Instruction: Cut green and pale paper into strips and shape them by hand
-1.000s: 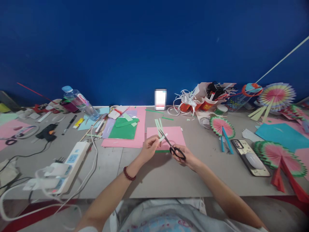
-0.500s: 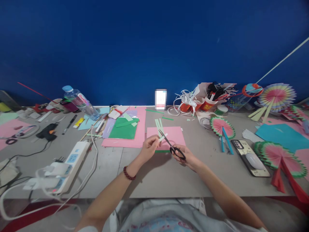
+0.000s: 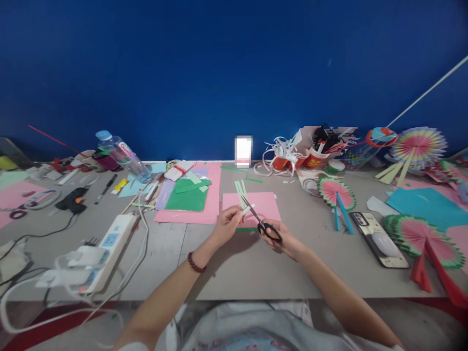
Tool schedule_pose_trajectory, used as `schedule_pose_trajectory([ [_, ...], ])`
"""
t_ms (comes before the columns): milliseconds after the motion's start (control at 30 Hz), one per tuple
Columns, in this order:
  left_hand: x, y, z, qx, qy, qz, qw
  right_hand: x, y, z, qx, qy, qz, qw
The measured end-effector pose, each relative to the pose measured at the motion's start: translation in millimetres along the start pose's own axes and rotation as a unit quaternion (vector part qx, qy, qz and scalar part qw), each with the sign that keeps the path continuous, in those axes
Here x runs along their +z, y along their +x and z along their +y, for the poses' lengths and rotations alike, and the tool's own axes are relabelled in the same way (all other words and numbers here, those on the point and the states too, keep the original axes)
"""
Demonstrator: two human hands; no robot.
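While my left hand [image 3: 230, 222] pinches 1 pale strip [image 3: 245, 211], my right hand [image 3: 283, 236] holds black-handled scissors [image 3: 261, 226], blades at the strip's right end, above the near pink sheet [image 3: 269, 204].

Blue wall [image 3: 183, 73] (darkly so), grey table [image 3: 234, 275].
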State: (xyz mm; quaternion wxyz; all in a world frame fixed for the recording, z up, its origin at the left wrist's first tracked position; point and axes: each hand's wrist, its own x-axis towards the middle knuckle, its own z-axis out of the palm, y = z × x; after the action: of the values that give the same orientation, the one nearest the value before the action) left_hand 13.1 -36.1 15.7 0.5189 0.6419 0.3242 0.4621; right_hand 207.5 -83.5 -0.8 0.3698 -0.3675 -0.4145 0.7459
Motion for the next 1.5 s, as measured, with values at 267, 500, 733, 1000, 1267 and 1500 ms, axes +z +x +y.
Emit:
schedule_pose_trajectory([
  [267, 0.8, 0, 2, -0.010, -0.002, 0.003, 1.000, 3, 0, -2, -0.011, -0.008, 0.017, 1.000],
  [500, 0.6, -1, 0, -0.003, 0.000, 0.002, 1.000, -3, 2, -4, -0.048, -0.046, 0.134, 0.989],
  [733, 1.3, -3, 1, -0.028, -0.035, -0.058, 0.997, -20, 11, 1, -0.187, -0.076, 0.222, 0.954],
  [1000, 4.1, -6, -3, -0.051, -0.047, -0.118, 0.991, -11, 5, -11, -0.080, -0.062, 0.127, 0.987],
  [1267, 4.3, -1, -5, 0.006, 0.015, -0.021, 1.000, -53, 2, -28, -0.108, -0.262, 0.280, 0.917],
  [1500, 6.8, 1, -14, -0.119, -0.082, 0.010, 0.989, -110, 7, -41, -0.089, -0.571, 0.418, 0.701],
])
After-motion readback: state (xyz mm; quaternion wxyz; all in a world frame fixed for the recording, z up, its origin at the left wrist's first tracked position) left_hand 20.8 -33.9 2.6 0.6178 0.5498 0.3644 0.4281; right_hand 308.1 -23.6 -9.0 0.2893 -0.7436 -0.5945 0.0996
